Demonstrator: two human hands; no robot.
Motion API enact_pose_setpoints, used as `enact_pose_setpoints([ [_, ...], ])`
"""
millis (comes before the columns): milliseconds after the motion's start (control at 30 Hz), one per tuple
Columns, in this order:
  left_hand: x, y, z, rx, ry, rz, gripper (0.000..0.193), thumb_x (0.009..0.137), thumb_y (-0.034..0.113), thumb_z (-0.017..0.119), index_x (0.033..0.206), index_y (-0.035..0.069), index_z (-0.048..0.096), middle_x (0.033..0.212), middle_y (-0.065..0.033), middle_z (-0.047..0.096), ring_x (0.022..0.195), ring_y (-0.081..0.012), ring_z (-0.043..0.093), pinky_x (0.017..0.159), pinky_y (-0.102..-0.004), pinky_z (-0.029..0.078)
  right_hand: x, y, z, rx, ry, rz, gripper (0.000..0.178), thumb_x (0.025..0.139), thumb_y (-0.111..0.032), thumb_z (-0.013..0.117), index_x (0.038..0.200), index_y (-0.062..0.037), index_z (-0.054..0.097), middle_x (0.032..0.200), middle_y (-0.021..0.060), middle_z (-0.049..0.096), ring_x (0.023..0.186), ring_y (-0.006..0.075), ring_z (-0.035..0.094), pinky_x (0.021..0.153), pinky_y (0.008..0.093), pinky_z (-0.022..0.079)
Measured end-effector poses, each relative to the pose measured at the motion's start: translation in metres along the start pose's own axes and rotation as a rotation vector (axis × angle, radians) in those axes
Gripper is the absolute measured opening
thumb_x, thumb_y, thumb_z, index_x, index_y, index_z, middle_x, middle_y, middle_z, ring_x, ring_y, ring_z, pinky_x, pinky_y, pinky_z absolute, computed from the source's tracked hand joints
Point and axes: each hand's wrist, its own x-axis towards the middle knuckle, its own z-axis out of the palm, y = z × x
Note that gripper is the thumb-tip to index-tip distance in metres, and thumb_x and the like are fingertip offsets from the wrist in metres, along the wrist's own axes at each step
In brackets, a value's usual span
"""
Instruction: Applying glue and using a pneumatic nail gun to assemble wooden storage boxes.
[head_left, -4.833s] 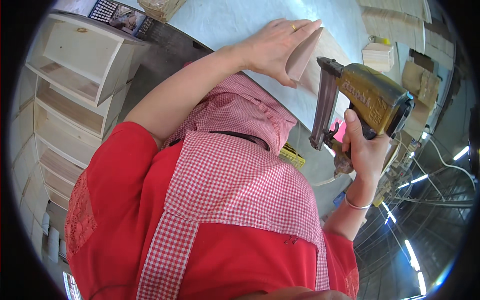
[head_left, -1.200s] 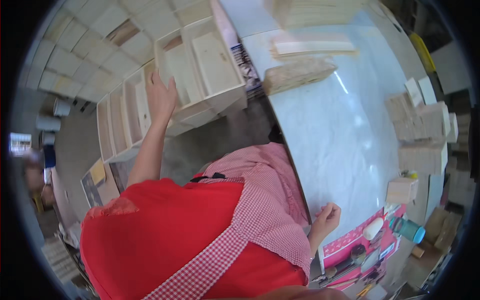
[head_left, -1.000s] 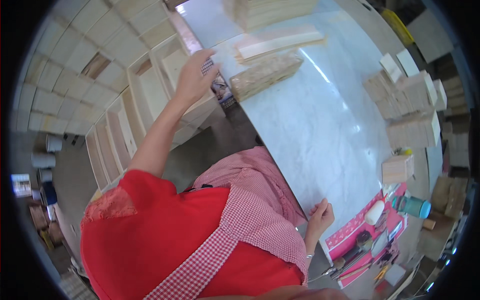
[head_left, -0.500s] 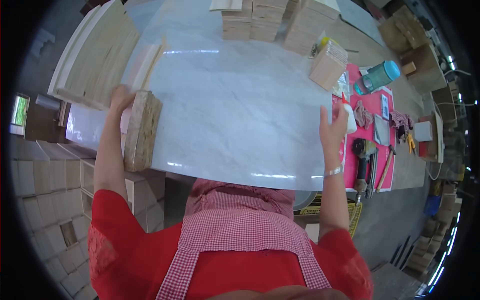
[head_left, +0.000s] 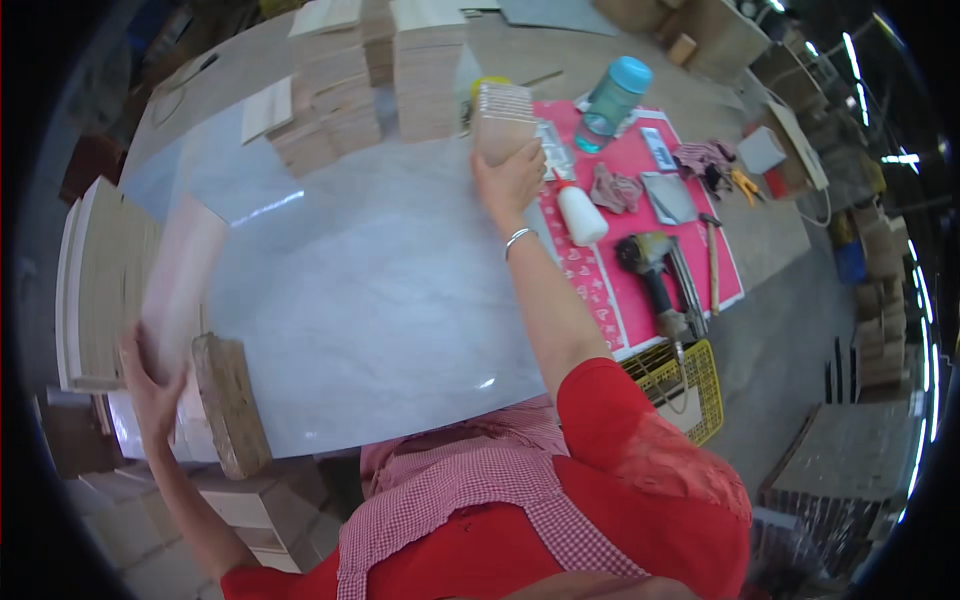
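My left hand [head_left: 155, 395] is closed round the near end of a long pale wooden board [head_left: 185, 265], thumb on one side and fingers on the other. Just right of that hand, a rough, worn wooden block [head_left: 232, 405] rests at the table's near edge. My right hand [head_left: 512, 182], with a bracelet at the wrist, reaches across and grips the near end of a small stack of thin wooden pieces [head_left: 505, 112]. Beside the right forearm is a white squeeze bottle [head_left: 582, 215] with a red tip, on a pink mat [head_left: 590, 275].
Tall stacks of wooden pieces [head_left: 428, 70] stand at the far side of the grey marbled table [head_left: 380, 290]. Large boards [head_left: 105, 290] are stacked at left. The mat holds a blue-lidded bottle [head_left: 615, 105], a crumpled cloth [head_left: 615, 188], a nail gun [head_left: 660, 275] and a hammer [head_left: 712, 260].
The view has turned rightward. My right hand has moved away from beside the squeeze bottle to the small wooden stack. The board in my left hand now slants across the table's left side.
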Motion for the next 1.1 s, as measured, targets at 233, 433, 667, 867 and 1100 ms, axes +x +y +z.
enact_pose_setpoints([
  [233, -0.045, 0.104, 0.029, 0.227, -0.524, 0.320, 0.095, 0.057, 0.021, 0.081, 0.141, 0.000, 0.043, 0.139, -0.0235, 0.045, 0.140, -0.0390, 0.034, 0.118, -0.0517, 0.024, -0.012, 0.020, -0.081, 0.292, -0.066, -0.072, 0.106, 0.068, -0.034, 0.085, 0.145, 0.0091, 0.027, 0.137, 0.0236, 0.046, 0.129, 0.0380, 0.045, 0.109, 0.0458, 0.037],
  [433, -0.083, 0.094, 0.032, 0.447, -0.581, 0.381, 0.100, 0.055, 0.032, 0.087, 0.139, -0.001, 0.044, 0.138, -0.0216, 0.047, 0.141, -0.0392, 0.032, 0.119, -0.0571, 0.018, -0.075, 0.060, -0.133, 0.883, -0.563, -0.198, 0.105, 0.067, -0.012, 0.087, 0.151, -0.0016, 0.025, 0.142, 0.0167, 0.044, 0.132, 0.0291, 0.046, 0.106, 0.0425, 0.044],
  [667, -0.077, 0.159, 0.113, 0.301, -0.438, 0.653, 0.100, 0.067, 0.053, 0.081, 0.144, 0.007, 0.040, 0.155, -0.0153, 0.033, 0.145, -0.0351, 0.029, 0.115, -0.0604, 0.025, -0.154, 0.079, -0.207, 0.911, -0.973, -0.309, 0.097, 0.068, -0.004, 0.079, 0.150, -0.0029, 0.027, 0.151, 0.0150, 0.040, 0.139, 0.0265, 0.040, 0.114, 0.0395, 0.036],
  [867, -0.076, 0.190, 0.165, 0.330, -0.422, 0.619, 0.101, 0.061, 0.060, 0.082, 0.140, 0.008, 0.045, 0.142, -0.0151, 0.047, 0.134, -0.0330, 0.042, 0.110, -0.0590, 0.031, -0.178, 0.079, -0.210, 0.853, -1.132, -0.357, 0.094, 0.070, 0.002, 0.071, 0.152, -0.0049, 0.025, 0.153, 0.0145, 0.037, 0.143, 0.0275, 0.036, 0.114, 0.0390, 0.035],
  [1100, -0.063, 0.185, 0.159, 0.285, -0.557, 0.489, 0.093, 0.057, 0.051, 0.087, 0.133, 0.009, 0.051, 0.123, -0.0136, 0.055, 0.113, -0.0332, 0.054, 0.097, -0.0486, 0.043, -0.182, 0.069, -0.212, 0.835, -1.158, -0.302, 0.093, 0.070, 0.003, 0.070, 0.152, -0.0067, 0.026, 0.153, 0.0138, 0.038, 0.143, 0.0286, 0.035, 0.110, 0.0422, 0.041],
])
